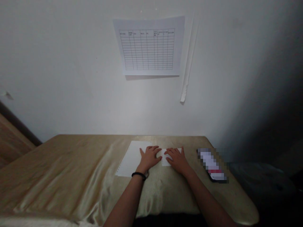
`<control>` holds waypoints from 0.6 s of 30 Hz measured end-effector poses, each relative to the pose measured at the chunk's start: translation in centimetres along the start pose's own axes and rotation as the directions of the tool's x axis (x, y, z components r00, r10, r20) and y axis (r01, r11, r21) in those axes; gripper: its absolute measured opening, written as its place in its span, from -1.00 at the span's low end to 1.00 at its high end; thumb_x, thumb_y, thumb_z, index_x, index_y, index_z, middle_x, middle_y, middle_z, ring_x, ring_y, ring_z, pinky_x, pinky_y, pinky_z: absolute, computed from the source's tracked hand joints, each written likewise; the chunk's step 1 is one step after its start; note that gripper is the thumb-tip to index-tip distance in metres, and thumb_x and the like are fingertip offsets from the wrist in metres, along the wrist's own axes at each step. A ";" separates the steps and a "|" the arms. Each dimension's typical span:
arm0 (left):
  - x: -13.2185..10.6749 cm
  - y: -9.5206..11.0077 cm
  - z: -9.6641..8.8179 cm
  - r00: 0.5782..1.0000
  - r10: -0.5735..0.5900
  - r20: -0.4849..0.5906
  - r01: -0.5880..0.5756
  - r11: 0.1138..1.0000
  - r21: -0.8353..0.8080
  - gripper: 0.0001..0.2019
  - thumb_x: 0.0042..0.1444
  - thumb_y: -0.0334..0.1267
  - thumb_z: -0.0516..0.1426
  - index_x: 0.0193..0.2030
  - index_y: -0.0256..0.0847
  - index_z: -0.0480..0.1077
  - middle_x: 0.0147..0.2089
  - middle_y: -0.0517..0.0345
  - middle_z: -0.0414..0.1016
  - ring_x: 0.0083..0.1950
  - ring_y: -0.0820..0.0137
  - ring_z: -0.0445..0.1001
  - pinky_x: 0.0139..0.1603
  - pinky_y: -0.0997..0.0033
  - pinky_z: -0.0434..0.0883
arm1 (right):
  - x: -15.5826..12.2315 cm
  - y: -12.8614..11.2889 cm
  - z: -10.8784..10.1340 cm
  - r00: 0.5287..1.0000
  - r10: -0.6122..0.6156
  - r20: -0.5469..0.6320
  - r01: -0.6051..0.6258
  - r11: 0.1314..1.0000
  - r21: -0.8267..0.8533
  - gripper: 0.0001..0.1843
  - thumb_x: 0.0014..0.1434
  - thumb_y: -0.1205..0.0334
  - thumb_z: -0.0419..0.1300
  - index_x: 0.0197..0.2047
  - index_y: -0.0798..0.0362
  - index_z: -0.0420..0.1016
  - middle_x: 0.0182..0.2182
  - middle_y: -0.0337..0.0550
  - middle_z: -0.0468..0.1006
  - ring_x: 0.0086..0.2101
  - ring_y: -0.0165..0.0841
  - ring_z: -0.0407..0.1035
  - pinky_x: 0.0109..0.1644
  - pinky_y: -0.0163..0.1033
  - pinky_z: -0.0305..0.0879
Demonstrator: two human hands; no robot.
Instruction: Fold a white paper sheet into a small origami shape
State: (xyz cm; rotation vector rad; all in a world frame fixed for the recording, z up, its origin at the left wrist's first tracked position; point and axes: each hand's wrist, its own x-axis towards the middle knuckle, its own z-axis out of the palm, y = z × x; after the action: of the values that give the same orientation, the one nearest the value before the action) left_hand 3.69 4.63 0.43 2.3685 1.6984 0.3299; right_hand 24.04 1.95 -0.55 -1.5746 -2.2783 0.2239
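A larger white sheet of paper (129, 160), with a row of small holes along its left edge, lies on the cloth-covered table. My left hand (149, 158) rests over its right side, fingers spread and pointing toward the smaller paper. That smaller white piece of paper (166, 162) lies just to the right, with small marks or holes on its left edge. My right hand (177, 159) lies over it with the fingers spread, covering most of it. Neither hand is closed around anything. A black band circles my left wrist.
Shiny beige cloth (78, 176) covers the table, wrinkled on the left. A phone (213, 167) with a blurred screen lies at the right. A printed table sheet (149, 47) hangs on the wall behind, beside a white cable cover (188, 69). Wooden furniture (11, 135) stands far left.
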 end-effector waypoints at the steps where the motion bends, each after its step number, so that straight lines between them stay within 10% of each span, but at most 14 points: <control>1: -0.1 0.0 -0.1 1.000 0.004 0.009 -0.004 1.000 -0.004 -0.49 0.19 0.08 0.13 0.29 0.25 0.31 0.43 0.20 0.24 0.41 -0.07 0.09 0.27 -0.67 -0.26 | 0.0 0.0 0.0 1.000 0.001 0.000 -0.001 1.000 -0.007 -0.66 0.36 0.15 -0.02 0.14 -0.24 0.40 0.21 -0.21 0.42 0.22 -0.23 0.23 0.38 0.44 -0.50; 18: -0.8 -0.1 -1.0 0.991 0.056 0.120 -0.054 0.998 -0.019 -0.34 0.09 0.19 0.17 0.35 0.27 0.22 0.51 0.18 0.08 0.49 -0.10 -0.06 0.25 -0.71 -0.30 | -0.4 0.4 0.1 0.998 0.012 0.064 -0.012 1.000 0.002 -0.59 0.34 0.03 0.04 0.23 -0.28 0.34 0.33 -0.21 0.30 0.31 -0.15 0.13 0.37 0.47 -0.50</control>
State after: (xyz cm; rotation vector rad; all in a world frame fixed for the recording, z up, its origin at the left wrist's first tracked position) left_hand 3.01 3.94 1.28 2.3757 1.5742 0.2034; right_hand 24.46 1.69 -0.88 -1.6022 -2.3156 0.2844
